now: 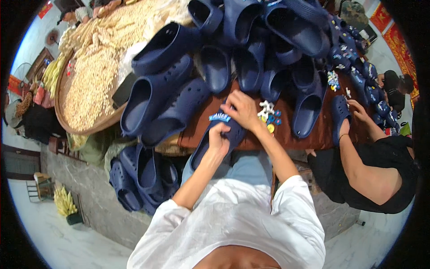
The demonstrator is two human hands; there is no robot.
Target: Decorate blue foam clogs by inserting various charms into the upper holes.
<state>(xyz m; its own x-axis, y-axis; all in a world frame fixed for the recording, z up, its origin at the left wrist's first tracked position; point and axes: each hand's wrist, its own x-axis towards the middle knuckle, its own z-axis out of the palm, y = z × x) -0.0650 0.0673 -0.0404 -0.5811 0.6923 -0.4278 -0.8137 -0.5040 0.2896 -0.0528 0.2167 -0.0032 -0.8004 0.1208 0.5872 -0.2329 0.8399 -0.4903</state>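
A navy clog point(234, 135) lies tilted across my lap and the table's front edge, its toe pointing away from me. My left hand point(218, 138) is closed on it, the thumb pressing just below a blue-and-white lettered shoe charm point(220, 117) on the upper. From the right, my right hand point(243, 110) bends over the toe, fingertips closed beside that charm; what lies under them is hidden. Close to my right wrist are loose charms: white figures point(267, 107), blue flower shapes point(277, 120) and a round yellow piece point(270, 128).
Navy clogs point(216, 67) pile up along the brown tabletop point(204, 130), and more point(139, 172) hang low at my left. Beyond stands a round tray point(62, 107) of pale kernels. At right, a person in black point(380, 172) handles another clog point(340, 114).
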